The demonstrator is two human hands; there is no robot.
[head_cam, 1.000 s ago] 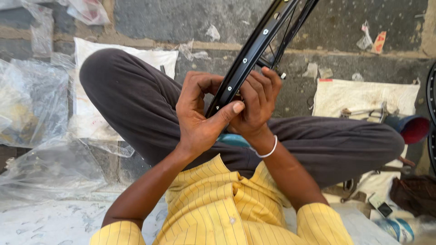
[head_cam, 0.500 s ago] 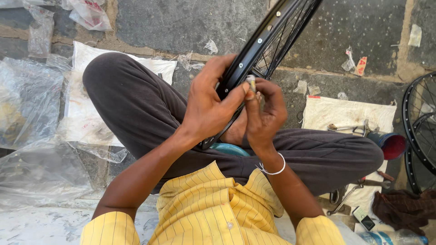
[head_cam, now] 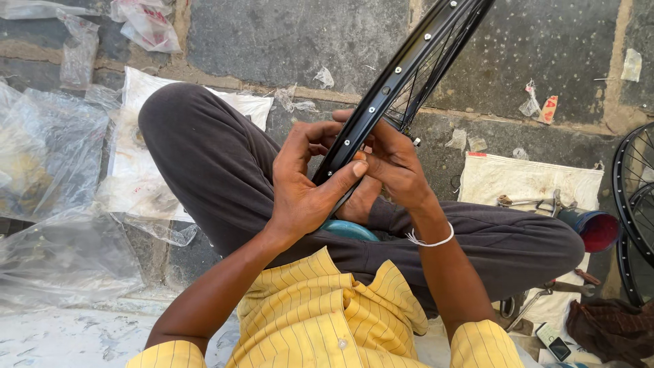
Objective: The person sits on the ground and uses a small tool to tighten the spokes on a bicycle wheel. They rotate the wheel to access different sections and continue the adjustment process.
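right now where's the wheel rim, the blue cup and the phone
black wheel rim [head_cam: 402, 71], head view, on its outer band with the holes
blue cup [head_cam: 591, 228], head view, on its red inside
phone [head_cam: 553, 342], head view, on its screen

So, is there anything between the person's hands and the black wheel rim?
Nothing visible. Both hands are already on the black wheel rim: the left hand wraps it from the left with the thumb across it, and the right hand touches it from the right.

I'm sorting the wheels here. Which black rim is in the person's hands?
The black spoked rim slanting up from the lap, gripped by the left hand and right hand. The other wheels lie untouched at the right edge.
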